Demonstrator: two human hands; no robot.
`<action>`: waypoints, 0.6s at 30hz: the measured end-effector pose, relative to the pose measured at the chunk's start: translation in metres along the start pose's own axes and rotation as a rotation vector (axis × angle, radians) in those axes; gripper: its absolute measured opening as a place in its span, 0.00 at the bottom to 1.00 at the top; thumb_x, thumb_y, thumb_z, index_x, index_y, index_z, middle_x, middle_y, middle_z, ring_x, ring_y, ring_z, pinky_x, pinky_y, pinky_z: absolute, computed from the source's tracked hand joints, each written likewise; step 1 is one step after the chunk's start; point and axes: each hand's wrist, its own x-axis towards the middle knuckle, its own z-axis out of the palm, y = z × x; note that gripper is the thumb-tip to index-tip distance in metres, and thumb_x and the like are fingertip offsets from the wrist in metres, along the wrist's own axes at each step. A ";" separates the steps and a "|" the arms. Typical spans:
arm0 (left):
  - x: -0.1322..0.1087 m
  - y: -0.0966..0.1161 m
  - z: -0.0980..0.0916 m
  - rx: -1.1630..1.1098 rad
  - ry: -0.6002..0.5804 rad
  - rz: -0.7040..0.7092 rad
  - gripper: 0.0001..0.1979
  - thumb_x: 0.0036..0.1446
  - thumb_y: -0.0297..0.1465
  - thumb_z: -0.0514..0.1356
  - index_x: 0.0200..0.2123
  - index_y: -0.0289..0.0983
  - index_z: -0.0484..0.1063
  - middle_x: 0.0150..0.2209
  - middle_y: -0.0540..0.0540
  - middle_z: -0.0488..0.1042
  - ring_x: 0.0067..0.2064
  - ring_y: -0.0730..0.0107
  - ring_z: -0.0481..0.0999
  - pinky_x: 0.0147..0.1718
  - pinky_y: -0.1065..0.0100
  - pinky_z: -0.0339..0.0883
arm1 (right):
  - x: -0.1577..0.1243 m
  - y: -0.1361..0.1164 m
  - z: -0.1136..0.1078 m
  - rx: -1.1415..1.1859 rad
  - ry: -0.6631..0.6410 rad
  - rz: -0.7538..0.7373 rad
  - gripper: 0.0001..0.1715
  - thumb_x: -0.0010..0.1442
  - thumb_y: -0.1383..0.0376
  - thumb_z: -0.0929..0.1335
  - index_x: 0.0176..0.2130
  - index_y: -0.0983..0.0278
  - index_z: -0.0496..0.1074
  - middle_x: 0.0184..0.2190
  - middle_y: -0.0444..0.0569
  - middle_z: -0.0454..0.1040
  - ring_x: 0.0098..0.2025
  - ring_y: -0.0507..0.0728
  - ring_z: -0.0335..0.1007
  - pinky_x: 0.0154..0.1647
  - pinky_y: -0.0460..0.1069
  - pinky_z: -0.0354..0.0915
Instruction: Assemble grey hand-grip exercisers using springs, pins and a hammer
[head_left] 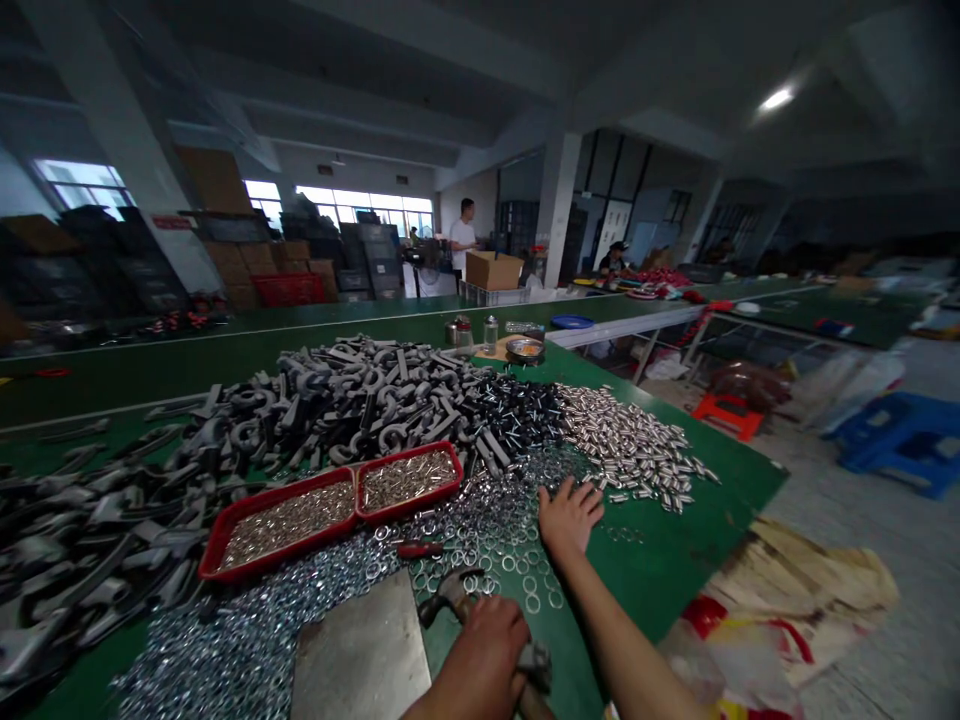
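Observation:
My left hand (484,650) is closed over a hammer, its fingers curled and hiding part of the handle. A dark hammer head with claw (450,597) shows just beyond the knuckles. Another metal piece (535,660) and a wooden handle end show at the hand's right; whether they belong to the same tool I cannot tell. My right hand (570,515) lies palm down with fingers spread, at the edge of the loose metal rings (531,583). Beyond its fingertips is a heap of small silver cylinders (630,440). A metal plate (364,655) lies left of my left hand.
Two red trays (281,525) hold small metal pins. Behind them rises a heap of grey curved parts (360,390), beside black pieces (517,405). A red-handled tool (420,550) lies among the rings. Farther off are jars, a cardboard box (493,270), blue stools (904,440) and people.

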 end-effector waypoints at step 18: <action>-0.050 -0.034 -0.032 -0.640 0.530 -0.233 0.11 0.57 0.31 0.58 0.42 0.41 0.77 0.46 0.42 0.78 0.51 0.53 0.75 0.55 0.52 0.66 | -0.088 0.023 -0.020 0.198 -0.082 -0.765 0.36 0.66 0.53 0.64 0.68 0.58 0.54 0.71 0.56 0.51 0.70 0.65 0.47 0.66 0.60 0.52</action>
